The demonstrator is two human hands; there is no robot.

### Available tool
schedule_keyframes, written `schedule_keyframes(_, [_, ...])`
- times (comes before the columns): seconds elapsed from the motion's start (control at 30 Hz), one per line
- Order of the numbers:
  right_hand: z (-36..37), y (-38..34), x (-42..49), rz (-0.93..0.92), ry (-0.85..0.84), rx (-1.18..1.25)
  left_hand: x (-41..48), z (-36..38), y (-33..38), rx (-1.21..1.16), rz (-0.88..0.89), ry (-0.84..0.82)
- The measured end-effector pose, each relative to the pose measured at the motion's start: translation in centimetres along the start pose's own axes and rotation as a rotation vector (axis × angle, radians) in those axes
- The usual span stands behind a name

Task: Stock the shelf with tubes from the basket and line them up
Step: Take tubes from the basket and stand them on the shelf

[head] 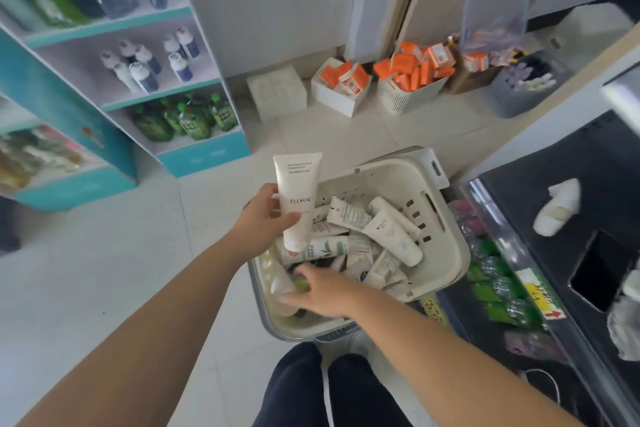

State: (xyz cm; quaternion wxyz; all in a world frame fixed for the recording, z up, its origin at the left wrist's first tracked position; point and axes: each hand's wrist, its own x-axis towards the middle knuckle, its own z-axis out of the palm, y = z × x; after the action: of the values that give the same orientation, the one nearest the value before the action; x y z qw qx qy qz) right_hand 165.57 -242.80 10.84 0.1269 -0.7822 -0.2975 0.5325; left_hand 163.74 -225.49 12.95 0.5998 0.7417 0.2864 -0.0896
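Note:
A cream plastic basket (446,246) stands on the floor in front of me, with several white tubes (391,236) piled loosely inside. My left hand (266,215) grips a white tube marked FLORAL (298,198) and holds it upright, cap down, above the basket's left rim. My right hand (322,291) reaches into the near left corner of the basket. Its fingers lie over a tube with a green cap (300,285) and other tubes. Blur hides whether they grip anything.
A teal and white shelf unit (204,156) with bottles and green pouches stands at the left. Boxes and baskets of orange packets (412,73) line the far wall. A dark shelf (519,288) with green packets runs along the right. My dark-trousered legs (325,388) are below.

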Motion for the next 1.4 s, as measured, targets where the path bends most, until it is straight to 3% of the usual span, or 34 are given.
schedule_keyframes(0.17, [2.4, -1.6, 1.9, 0.093, -0.070, 0.401, 0.0, 0.7, -0.6, -0.029, -0.016, 0.027])
schedule_keyframes(0.27, [0.9, 0.1, 1.4, 0.062, -0.062, 0.502, 0.1, 0.9, -0.6, -0.030, -0.019, 0.022])
schedule_keyframes(0.37, [-1.7, 2.9, 0.7, 0.155, 0.064, 0.617, 0.4, 0.9, -0.5, -0.038, -0.037, 0.038])
schedule_keyframes(0.5, [-5.7, 9.3, -1.5, 0.352, 0.137, 1.170, 0.9, 0.9, -0.1, -0.011, -0.041, 0.033])
schedule_keyframes(0.57, [-7.2, 11.3, -2.4, 0.417, 0.209, 1.308, 1.2, 1.1, 0.2, 0.005, -0.038, 0.039])
schedule_keyframes(0.6, [-7.6, 12.2, -2.3, 0.461, 0.263, 1.221, 1.4, 1.3, 0.2, 0.011, -0.037, 0.041])
schedule_keyframes(0.73, [-6.8, 12.1, -0.5, 0.502, 0.231, 0.296, 1.9, 2.3, 0.2, 0.023, -0.043, 0.012])
schedule_keyframes(0.83, [-5.3, 11.1, 0.8, 0.528, 0.311, -0.064, 2.1, 2.8, 0.1, 0.024, -0.046, -0.022])
schedule_keyframes(0.9, [-4.9, 10.9, 1.6, 0.514, 0.424, -0.180, 2.3, 2.8, -0.2, 0.014, -0.050, -0.033])
schedule_keyframes(0.97, [-4.9, 10.9, 1.8, 0.450, 0.498, -0.097, 2.5, 2.7, -0.5, 0.006, -0.062, -0.035])
schedule_keyframes(1.13, [-5.7, 10.4, -1.2, 0.093, 0.452, 0.676, 2.7, 2.8, 0.0, -0.016, -0.055, -0.073])
schedule_keyframes(1.4, [-9.8, 8.2, -10.0, -0.074, 0.762, 0.894, 2.7, 3.6, 5.8, -0.043, 0.094, -0.217])
